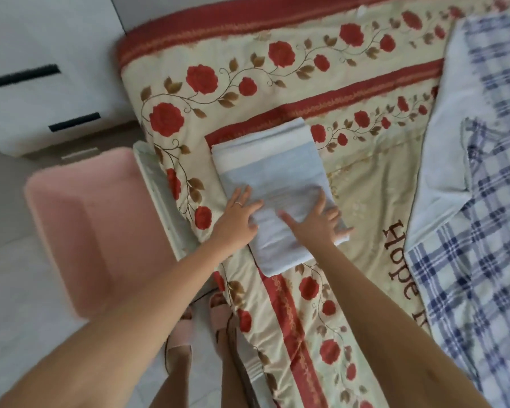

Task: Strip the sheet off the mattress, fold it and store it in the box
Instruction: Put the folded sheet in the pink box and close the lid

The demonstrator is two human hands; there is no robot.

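Note:
A folded pale blue and white sheet (273,178) lies as a neat rectangle on the mattress (365,201), which carries a cream cover with red roses. My left hand (239,219) rests flat on the sheet's left near edge, fingers spread. My right hand (318,220) presses flat on its right near part, fingers spread too. Neither hand grips the cloth. A pink box (92,228) stands open on the floor just left of the bed, beside my left forearm.
A blue and white checked blanket (483,187) covers the bed's right side. A white drawer unit (42,83) with dark handle slots stands at the far left. My feet in pink slippers (200,316) stand on the tiled floor by the white bed frame (165,201).

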